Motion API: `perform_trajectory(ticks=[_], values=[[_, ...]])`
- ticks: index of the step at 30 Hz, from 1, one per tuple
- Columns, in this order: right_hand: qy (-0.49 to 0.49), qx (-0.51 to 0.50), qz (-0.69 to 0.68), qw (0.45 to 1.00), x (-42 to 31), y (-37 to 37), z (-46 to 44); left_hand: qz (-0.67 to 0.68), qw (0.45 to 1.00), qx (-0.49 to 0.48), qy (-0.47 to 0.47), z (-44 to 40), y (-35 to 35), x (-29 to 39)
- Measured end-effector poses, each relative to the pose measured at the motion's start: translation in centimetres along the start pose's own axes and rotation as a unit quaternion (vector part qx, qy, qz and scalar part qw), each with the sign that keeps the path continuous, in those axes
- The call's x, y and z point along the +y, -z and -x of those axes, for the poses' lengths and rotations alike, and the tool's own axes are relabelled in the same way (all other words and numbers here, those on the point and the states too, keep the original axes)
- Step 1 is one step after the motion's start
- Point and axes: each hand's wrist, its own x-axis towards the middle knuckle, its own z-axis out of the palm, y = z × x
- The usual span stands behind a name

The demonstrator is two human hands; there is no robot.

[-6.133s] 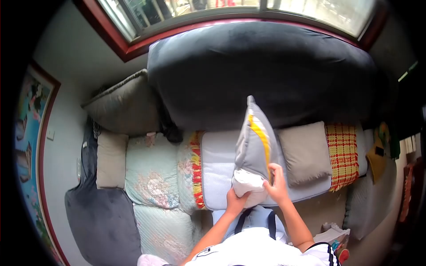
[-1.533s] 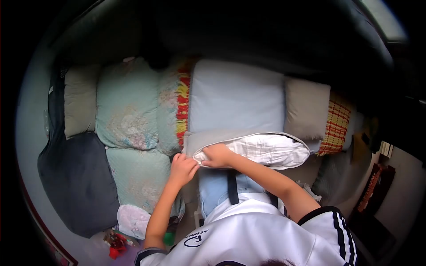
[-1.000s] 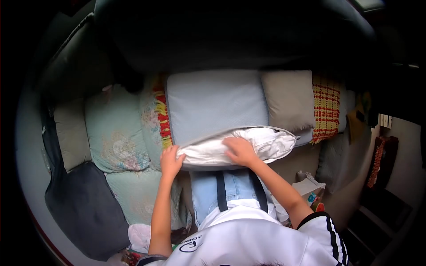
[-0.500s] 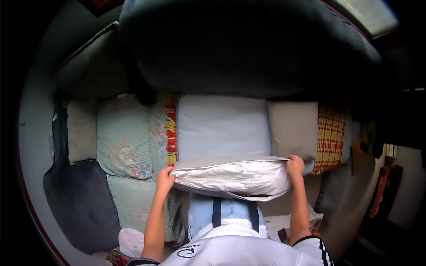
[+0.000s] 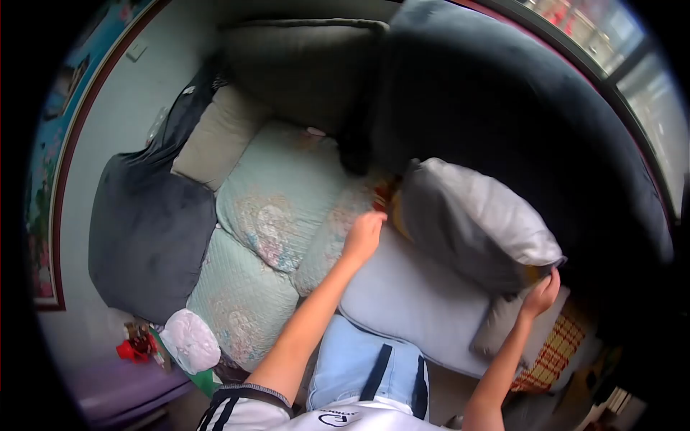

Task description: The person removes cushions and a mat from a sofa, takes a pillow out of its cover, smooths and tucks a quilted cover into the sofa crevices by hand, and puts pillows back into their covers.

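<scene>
A grey cushion cover [image 5: 456, 233] with white filling showing along its upper opening is raised over the light blue seat pad [image 5: 410, 302]. At its right corner, my right hand [image 5: 542, 293] is closed on the cover's edge. My left hand [image 5: 366, 231] is closed near the cover's left side, with a gap between them; whether anything thin is between its fingers is too small to tell. A beige cushion [image 5: 503, 327] lies beneath the cover's right end.
Green floral quilted pads [image 5: 277, 208] cover the seat at left. Another beige cushion [image 5: 219, 136] and a dark grey cloth [image 5: 151, 237] are beyond them. The dark sofa back [image 5: 496, 108] rises behind. A red and yellow woven mat [image 5: 557, 355] lies at right.
The cushion cover has gone from low before the body to up over the seat, its opening now facing upward. My left hand has come away from its corner. The view has turned left.
</scene>
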Motion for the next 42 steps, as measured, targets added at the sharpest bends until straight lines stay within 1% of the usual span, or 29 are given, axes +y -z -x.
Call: perform_trajectory(ticks=[1, 2, 4, 5, 6, 8, 9, 11, 12, 14, 16, 17, 18, 20, 21, 22, 23, 24, 25, 26, 27, 29, 31, 33, 34, 35, 37, 39, 42], values=[[0.064, 0.032, 0.033, 0.997, -0.9, -0.8, 2.3, -0.046, 0.998, -0.02, 0.027, 1.7, 1.6, -1.5], [0.085, 0.016, 0.039, 0.995, -1.5, -1.4, 4.6, -0.083, 0.995, -0.022, 0.04, 3.6, 3.0, -4.3], [0.035, -0.025, -0.021, 0.999, -2.4, -3.5, 9.1, -0.077, 0.986, -0.018, 0.144, 7.5, 6.3, -11.3], [-0.02, -0.056, -0.034, 0.998, -3.1, -4.2, 11.3, -0.009, 0.973, 0.01, 0.23, 10.0, 7.6, -15.9], [-0.037, -0.087, -0.018, 0.995, -4.4, -4.9, 13.3, 0.019, 0.96, 0.066, 0.271, 13.4, 8.4, -21.9], [-0.111, -0.132, -0.062, 0.983, -7.5, -7.8, 17.4, 0.061, 0.92, 0.108, 0.373, 19.3, 11.8, -32.1], [-0.144, -0.237, -0.047, 0.96, -9.7, -9.0, 19.0, 0.092, 0.891, 0.137, 0.424, 21.1, 13.5, -36.7], [-0.163, -0.319, -0.055, 0.932, -13.7, -13.9, 23.7, -0.001, 0.865, 0.136, 0.484, 20.8, 19.3, -40.4], [-0.129, -0.378, 0.002, 0.917, -16.3, -16.2, 26.1, -0.066, 0.87, 0.147, 0.467, 20.5, 21.9, -43.4], [-0.009, -0.487, 0.076, 0.87, -19.4, -22.5, 32.3, -0.174, 0.87, 0.175, 0.427, 18.0, 27.4, -47.9], [-0.033, -0.566, 0.085, 0.819, -25.4, -29.1, 38.1, -0.234, 0.871, 0.206, 0.379, 13.8, 33.6, -53.2], [-0.021, -0.6, 0.069, 0.797, -28.5, -32.2, 40.5, -0.286, 0.867, 0.201, 0.355, 10.9, 37.1, -55.0], [0.008, -0.636, 0.097, 0.765, -32.0, -35.0, 42.6, -0.277, 0.865, 0.225, 0.352, 7.1, 40.6, -56.1], [-0.026, -0.681, 0.033, 0.731, -35.7, -41.3, 48.2, -0.342, 0.872, 0.257, 0.237, 1.3, 47.0, -60.7], [-0.06, -0.696, 0.035, 0.715, -38.5, -43.6, 50.2, -0.371, 0.86, 0.256, 0.239, -1.9, 49.9, -62.0], [-0.093, -0.709, 0.036, 0.698, -41.3, -45.6, 51.9, -0.4, 0.853, 0.261, 0.209, -4.5, 52.5, -64.1], [-0.094, -0.71, 0.038, 0.697, -44.0, -47.0, 52.9, -0.417, 0.843, 0.267, 0.21, -7.0, 54.6, -65.5], [-0.12, -0.707, 0.144, 0.682, -46.4, -48.2, 53.4, -0.467, 0.818, 0.271, 0.2, -8.6, 56.6, -68.3], [-0.144, -0.694, 0.251, 0.659, -47.8, -49.0, 53.8, -0.452, 0.813, 0.264, 0.256, -10.6, 58.1, -69.5], [-0.154, -0.703, 0.255, 0.646, -47.6, -49.6, 54.0, -0.432, 0.806, 0.257, 0.312, -12.1, 59.4, -69.9], [-0.154, -0.699, 0.259, 0.648, -47.2, -49.7, 54.7, -0.427, 0.809, 0.257, 0.313, -13.2, 59.9, -69.8], [-0.153, -0.667, 0.242, 0.688, -46.4, -49.3, 55.4, -0.499, 0.728, 0.309, 0.356, -15.4, 59.9, -69.5], [-0.163, -0.673, 0.229, 0.684, -45.8, -48.1, 54.9, -0.458, 0.735, 0.333, 0.372, -15.9, 59.8, -69.9], [-0.093, -0.69, 0.189, 0.692, -45.2, -46.9, 54.9, -0.405, 0.748, 0.22, 0.477, -16.0, 60.3, -68.5], [-0.08, -0.697, 0.204, 0.683, -45.3, -46.5, 54.6, -0.407, 0.762, 0.209, 0.458, -15.4, 60.0, -69.0], [-0.081, -0.697, 0.2, 0.683, -45.1, -46.3, 54.7, -0.418, 0.769, 0.231, 0.425, -15.1, 59.1, -67.6], [-0.007, -0.708, 0.211, 0.674, -43.8, -45.8, 54.8, -0.439, 0.754, 0.214, 0.44, -14.7, 56.9, -63.7], [0.0, -0.712, 0.209, 0.67, -43.5, -45.6, 54.2, -0.451, 0.751, 0.24, 0.418, -12.8, 53.9, -60.9], [0.003, -0.715, 0.184, 0.675, -43.5, -45.3, 51.6, -0.446, 0.775, 0.224, 0.387, -8.9, 48.5, -56.7]])
